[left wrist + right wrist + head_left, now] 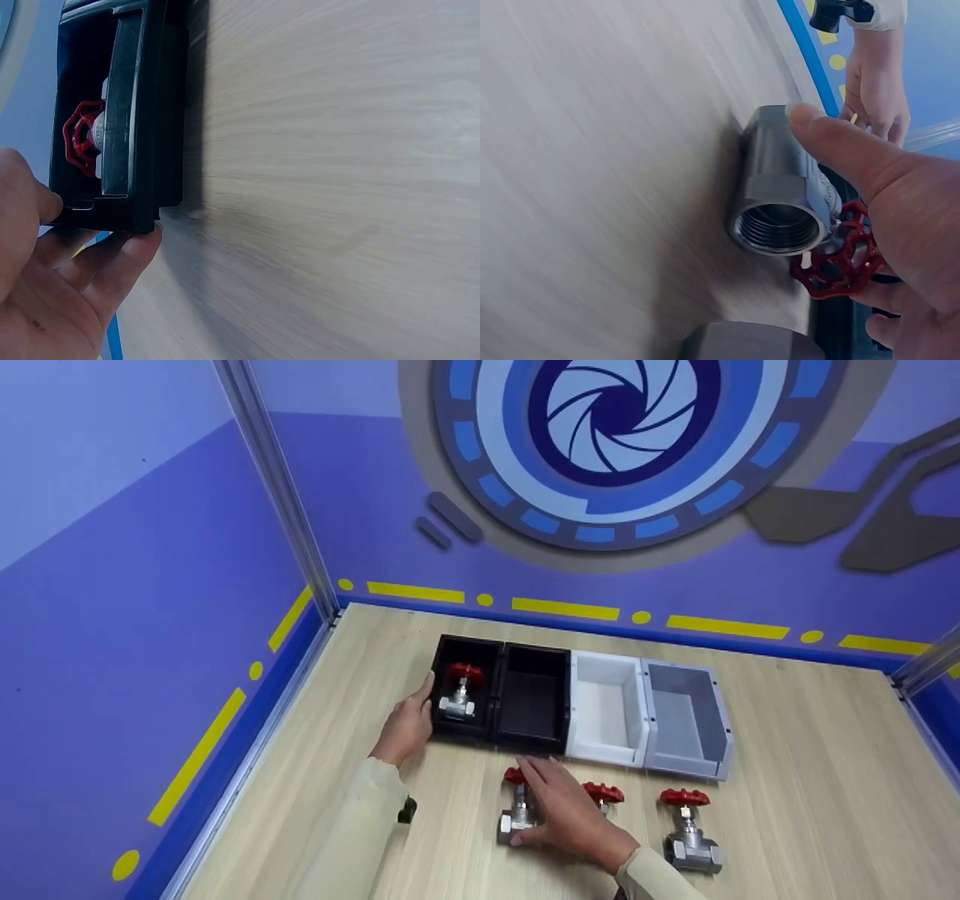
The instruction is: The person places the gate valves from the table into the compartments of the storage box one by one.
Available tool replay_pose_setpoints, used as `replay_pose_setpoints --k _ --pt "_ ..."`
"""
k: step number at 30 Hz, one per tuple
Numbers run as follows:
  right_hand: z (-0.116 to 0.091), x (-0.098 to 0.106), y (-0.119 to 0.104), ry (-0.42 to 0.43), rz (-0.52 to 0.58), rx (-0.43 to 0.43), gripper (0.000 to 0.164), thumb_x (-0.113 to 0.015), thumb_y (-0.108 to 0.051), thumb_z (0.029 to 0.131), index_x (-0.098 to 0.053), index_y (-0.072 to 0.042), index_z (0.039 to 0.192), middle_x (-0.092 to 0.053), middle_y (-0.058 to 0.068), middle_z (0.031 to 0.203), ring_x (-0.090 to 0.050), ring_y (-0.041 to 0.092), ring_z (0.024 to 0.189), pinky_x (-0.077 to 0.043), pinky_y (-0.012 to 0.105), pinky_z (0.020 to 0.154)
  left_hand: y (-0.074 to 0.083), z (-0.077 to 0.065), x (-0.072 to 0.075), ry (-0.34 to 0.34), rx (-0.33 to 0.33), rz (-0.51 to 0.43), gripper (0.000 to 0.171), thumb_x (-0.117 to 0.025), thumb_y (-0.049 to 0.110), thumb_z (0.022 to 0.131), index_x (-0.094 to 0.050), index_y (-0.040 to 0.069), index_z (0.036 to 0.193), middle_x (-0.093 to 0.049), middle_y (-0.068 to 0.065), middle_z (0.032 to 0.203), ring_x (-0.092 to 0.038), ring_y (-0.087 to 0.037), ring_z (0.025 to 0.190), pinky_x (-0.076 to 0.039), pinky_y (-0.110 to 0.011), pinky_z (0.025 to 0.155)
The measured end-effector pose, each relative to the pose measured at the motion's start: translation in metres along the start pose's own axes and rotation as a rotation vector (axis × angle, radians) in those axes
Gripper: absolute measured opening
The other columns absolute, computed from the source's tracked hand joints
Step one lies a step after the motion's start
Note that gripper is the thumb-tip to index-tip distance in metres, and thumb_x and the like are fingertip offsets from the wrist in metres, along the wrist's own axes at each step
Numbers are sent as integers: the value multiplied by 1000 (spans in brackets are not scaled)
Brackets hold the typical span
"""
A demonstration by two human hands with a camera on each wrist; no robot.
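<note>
Head view gives the widest sight: a pale wooden table fills the lower part of the frame. Near its centre stands a joined row of four bins: the left black bin, the second black bin, the white bin and the grey bin at the right end.

The left hand grips the outer side of the left black bin; the left wrist view shows its thumb over the rim corner and its fingers against the outside. The right hand, at lower centre, is partly closed round the front valve, thumb on the metal body and fingers by the red wheel.

As for progress, one valve appears done: the boxed valve sits upright inside the left black bin. Three seem left, all outside the bins: the front valve, the middle valve, mostly hidden behind the right hand, and the right-hand valve at lower right, untouched.
</note>
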State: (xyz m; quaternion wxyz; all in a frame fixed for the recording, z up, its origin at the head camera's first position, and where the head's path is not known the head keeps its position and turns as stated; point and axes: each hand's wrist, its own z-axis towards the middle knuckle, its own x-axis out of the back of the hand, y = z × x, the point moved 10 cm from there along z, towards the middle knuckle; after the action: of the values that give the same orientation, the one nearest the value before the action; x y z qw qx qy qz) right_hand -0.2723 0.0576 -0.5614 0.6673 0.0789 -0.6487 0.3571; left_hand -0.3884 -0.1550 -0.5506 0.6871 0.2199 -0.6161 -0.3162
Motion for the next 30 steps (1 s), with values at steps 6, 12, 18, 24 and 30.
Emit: replay_pose_setpoints --k 6,12,18,24,30 --pt "-3 -3 -3 23 -40 21 123 -80 -57 50 -24 -1 143 -38 22 140 -38 36 128 -30 50 106 2 0 0 4 -13 19 52 -44 5 94 -30 12 144 -52 -19 130 -56 -29 111 -47 -43 88" --pt "-4 -8 -5 27 -101 12 128 -80 -59 46 -21 0 144 -37 19 141 -37 34 129 -30 51 105 4 0 2 26 -37 53 51 -45 6 94 -31 10 143 -55 -21 125 -59 -30 105 -49 -43 84" --pt "-5 -9 -6 47 -134 17 133 -82 -59 42 -19 -1 145 -36 19 142 -36 34 129 -31 51 105 5 -1 4 54 -58 46 50 -45 5 94 -33 8 142 -56 -21 124 -59 -32 106 -48 -45 85" --pt "-5 -12 -4 19 -162 -5 135 -82 -59 42 -16 -3 146 -34 18 143 -36 34 129 -29 50 106 2 -1 3 51 -43 42 50 -45 6 94 -33 10 142 -55 -20 126 -58 -31 108 -48 -44 86" --pt "-5 -12 -4 21 -175 -35 124 -84 -51 47 -23 -3 144 -37 16 142 -37 33 128 -30 50 106 3 -1 3 55 -37 41 50 -46 6 94 -34 10 142 -56 -21 123 -60 -33 103 -48 -45 83"
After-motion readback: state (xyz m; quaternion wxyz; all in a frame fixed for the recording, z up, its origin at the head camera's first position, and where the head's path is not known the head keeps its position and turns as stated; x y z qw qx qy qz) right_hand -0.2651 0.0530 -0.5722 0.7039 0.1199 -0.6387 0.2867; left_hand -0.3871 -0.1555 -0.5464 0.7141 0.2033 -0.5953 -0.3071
